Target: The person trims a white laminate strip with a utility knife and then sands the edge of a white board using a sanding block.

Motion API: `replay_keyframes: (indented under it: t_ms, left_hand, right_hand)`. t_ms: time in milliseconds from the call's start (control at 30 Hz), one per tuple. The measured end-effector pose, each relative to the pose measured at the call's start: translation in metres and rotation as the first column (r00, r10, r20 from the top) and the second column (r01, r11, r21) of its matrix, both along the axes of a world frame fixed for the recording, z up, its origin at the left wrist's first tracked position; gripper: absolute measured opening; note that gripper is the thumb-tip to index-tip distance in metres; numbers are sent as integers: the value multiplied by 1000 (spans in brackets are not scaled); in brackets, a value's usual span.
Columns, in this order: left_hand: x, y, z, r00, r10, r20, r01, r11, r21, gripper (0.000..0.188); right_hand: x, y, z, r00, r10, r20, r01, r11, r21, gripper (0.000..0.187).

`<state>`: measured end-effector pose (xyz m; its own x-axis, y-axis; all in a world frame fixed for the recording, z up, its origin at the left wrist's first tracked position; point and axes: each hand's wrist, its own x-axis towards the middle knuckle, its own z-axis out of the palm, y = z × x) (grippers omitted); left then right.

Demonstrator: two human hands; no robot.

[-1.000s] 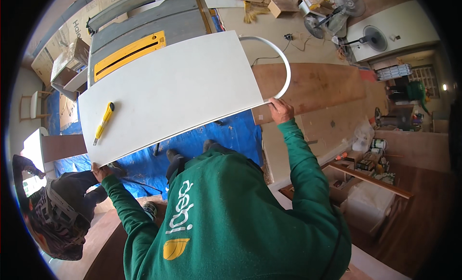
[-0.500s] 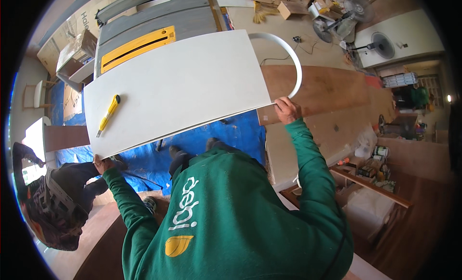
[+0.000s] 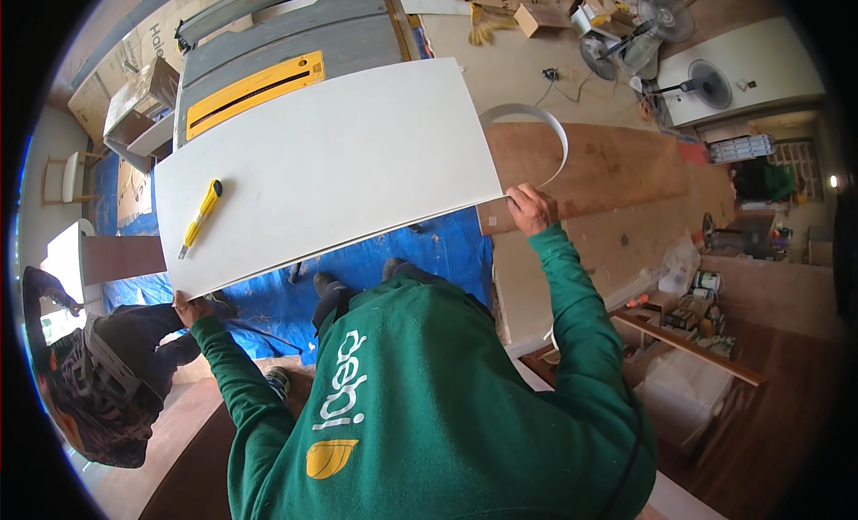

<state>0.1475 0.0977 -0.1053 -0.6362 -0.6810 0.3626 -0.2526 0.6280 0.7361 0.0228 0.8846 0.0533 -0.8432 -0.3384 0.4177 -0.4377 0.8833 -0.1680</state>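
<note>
A white panel lies in front of me, its far side over the table saw. A yellow utility knife rests on its left part with a bit of blade out. At the near left corner, the fingers of my left hand are closed on the panel's edge. My right hand pinches a thin white edging strip at the near right corner. From there the strip's loose length curls away beyond the panel's right side. Whether its other part lies along the near edge is hard to see.
The table saw has a yellow insert. Blue tarp covers the floor below me. A brown board lies to the right. Another person bends at the left. Fans stand at the far right.
The strip's loop has twisted and swung slightly right and down. My right hand has shifted a little down and left; my left hand stays at its corner.
</note>
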Motion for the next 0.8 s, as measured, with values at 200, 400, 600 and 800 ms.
replay_keyframes:
  t_ms: [200, 400, 600, 800]
  left_hand:
    - [-1, -19, -2, 1000, 4, 26, -8, 991, 132, 37]
    - [-16, -6, -4, 895, 239, -376, 204, 531, 823, 42]
    - [-12, -18, -4, 937, 182, -297, 130, 608, 783, 41]
    - [-5, -6, 3, 998, -6, 64, -5, 986, 169, 38]
  right_hand:
    - [-10, 7, 3, 983, 54, 177, -40, 996, -85, 13]
    - [-8, 10, 8, 969, 7, 246, 5, 999, -51, 12]
    - [-7, 6, 10, 971, 9, 239, 7, 998, -66, 13]
    - [-5, 8, 5, 985, 51, 163, -42, 997, -57, 15]
